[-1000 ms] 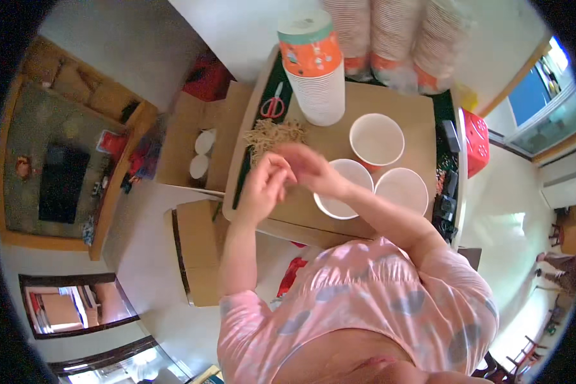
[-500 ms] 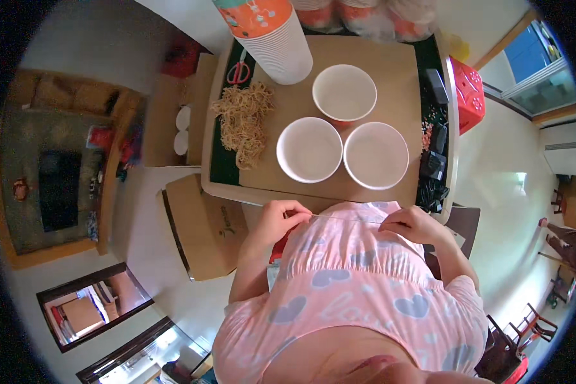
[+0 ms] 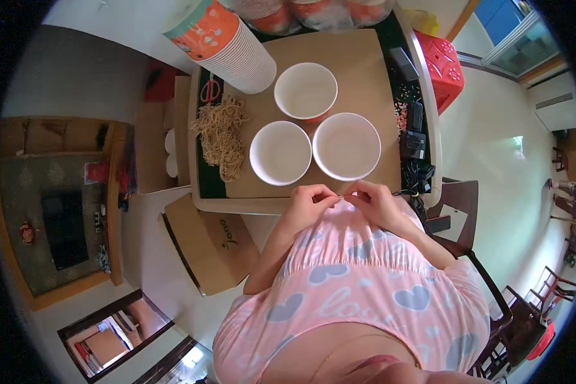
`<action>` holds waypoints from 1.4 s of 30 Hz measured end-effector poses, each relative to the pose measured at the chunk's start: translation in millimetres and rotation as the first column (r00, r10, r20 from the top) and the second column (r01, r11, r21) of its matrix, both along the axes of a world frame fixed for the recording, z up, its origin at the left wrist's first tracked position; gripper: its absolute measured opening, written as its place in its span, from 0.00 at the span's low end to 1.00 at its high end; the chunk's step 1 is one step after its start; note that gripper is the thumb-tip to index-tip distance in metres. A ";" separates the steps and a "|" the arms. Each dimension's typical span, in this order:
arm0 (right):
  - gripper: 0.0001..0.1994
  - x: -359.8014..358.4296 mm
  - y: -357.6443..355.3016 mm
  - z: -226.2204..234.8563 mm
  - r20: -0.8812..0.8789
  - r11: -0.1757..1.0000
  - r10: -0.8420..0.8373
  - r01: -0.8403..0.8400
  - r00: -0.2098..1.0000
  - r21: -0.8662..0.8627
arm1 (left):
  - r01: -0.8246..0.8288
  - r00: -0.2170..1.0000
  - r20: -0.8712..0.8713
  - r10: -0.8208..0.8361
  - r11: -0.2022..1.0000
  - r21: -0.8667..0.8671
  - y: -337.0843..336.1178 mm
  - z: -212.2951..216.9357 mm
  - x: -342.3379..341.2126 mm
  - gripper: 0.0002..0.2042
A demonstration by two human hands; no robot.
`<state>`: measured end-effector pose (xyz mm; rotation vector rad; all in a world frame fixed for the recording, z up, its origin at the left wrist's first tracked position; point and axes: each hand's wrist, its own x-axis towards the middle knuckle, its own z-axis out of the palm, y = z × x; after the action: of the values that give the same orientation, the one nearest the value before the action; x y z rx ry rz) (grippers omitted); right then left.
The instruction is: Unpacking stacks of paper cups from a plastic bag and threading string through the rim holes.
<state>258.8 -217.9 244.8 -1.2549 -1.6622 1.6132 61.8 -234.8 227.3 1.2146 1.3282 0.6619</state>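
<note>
My left hand (image 3: 312,202) and my right hand (image 3: 372,203) meet just in front of the table's near edge, above my lap. Both have fingertips pinched on a thin pale string (image 3: 341,196), mostly hidden by the fingers. Beyond them on the cardboard sheet stand three white paper tubs: a left tub (image 3: 280,153), a right tub (image 3: 347,147) and a far tub (image 3: 306,91). All are upright, their mouths facing up. A tangled heap of tan string (image 3: 221,134) lies to the left of the tubs.
A tall stack of orange-patterned tubs (image 3: 237,54) leans behind the heap, near red-handled scissors (image 3: 210,89). Bagged tubs (image 3: 313,13) line the far edge. Black adapters (image 3: 413,144) and cables lie at the right. A cardboard box (image 3: 211,246) sits on the floor at left.
My hands have come together from wide apart, where the thin string was stretched between them. The view has shifted, so the table and tubs appear further left.
</note>
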 end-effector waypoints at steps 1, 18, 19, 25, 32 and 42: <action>0.06 2.5 1.6 9.2 0.064 0.995 0.005 0.002 0.998 -0.102 | 0.004 1.000 -0.001 -0.004 1.000 0.002 1.5 0.0 1.9 0.06; 0.06 61.2 61.2 -68.1 -0.188 0.831 -0.529 0.550 0.827 0.082 | 0.278 0.863 -0.502 -0.064 0.889 0.364 55.7 -52.5 52.1 0.13; 0.06 52.9 59.4 -64.1 -0.195 0.828 -0.547 0.561 0.814 0.018 | 0.145 0.915 -0.402 0.015 0.920 0.365 56.9 -43.4 46.2 0.10; 0.05 3.4 52.0 -84.8 -0.361 0.928 -0.366 0.367 0.858 -0.068 | -0.104 0.994 -0.027 0.109 0.984 0.143 62.5 -14.7 15.4 0.09; 0.04 -2.2 53.4 -93.8 -0.321 0.950 -0.307 0.308 0.896 -0.049 | -0.061 0.944 0.320 0.081 0.996 -0.069 61.5 -19.1 -3.2 0.19; 0.06 -4.0 45.8 -113.3 -0.317 0.952 -0.287 0.307 0.904 0.015 | -0.094 0.990 0.106 0.094 0.996 -0.003 56.9 -49.3 -7.2 0.21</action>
<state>254.9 -172.1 131.5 -1.0931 -1.2514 1.4680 54.6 -177.8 178.0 1.1088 1.3019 0.7847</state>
